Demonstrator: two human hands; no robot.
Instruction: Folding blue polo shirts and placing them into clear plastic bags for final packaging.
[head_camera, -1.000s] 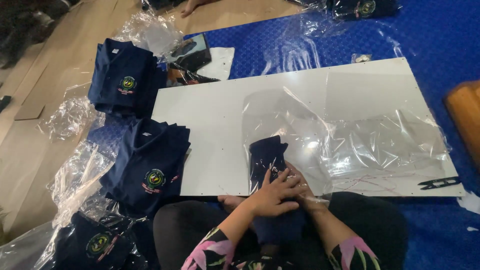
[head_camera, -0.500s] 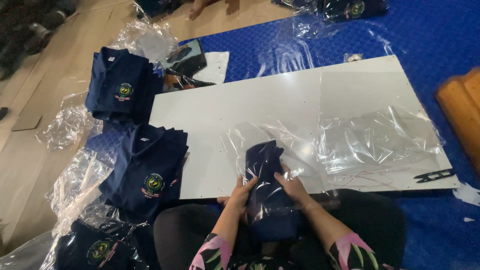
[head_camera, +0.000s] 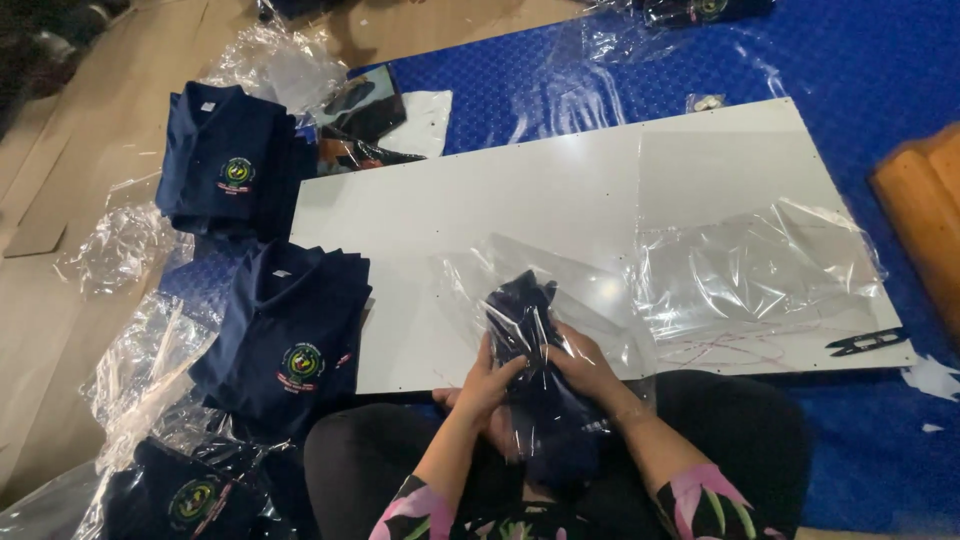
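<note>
Left hand: the left hand (head_camera: 487, 388) grips the left edge of the folded navy garment (head_camera: 530, 375), fingers curled around it through the clear plastic bag (head_camera: 600, 300).
Right hand: the right hand (head_camera: 585, 368) clasps the right side of the same garment, fingers pressed on the film.
Garment: dark navy, folded into a narrow bundle, standing roughly upright between both hands at the near edge of the white board (head_camera: 560, 190); its lower end hangs over the person's lap.
Bag: transparent, wrinkled, wrapped over the upper part of the garment; its open end cannot be told.
Board: flat white panel lying on the blue floor mat (head_camera: 850, 60).
Loose bags: a flattened pile of clear bags (head_camera: 760, 270) lies on the board to the right of the hands, apart from them.
Snips: small black thread snips (head_camera: 868, 342) at the right near corner of the board.
Shirt stacks: one stack of folded navy shirts (head_camera: 295, 340) just left of the board, a second stack (head_camera: 232, 170) further away, a third, bagged shirt (head_camera: 190, 495) beside the left knee.
Sleeves: dark with pink and green floral print.
Orange object: partly visible at the right frame edge (head_camera: 925, 210); kind cannot be told.
</note>
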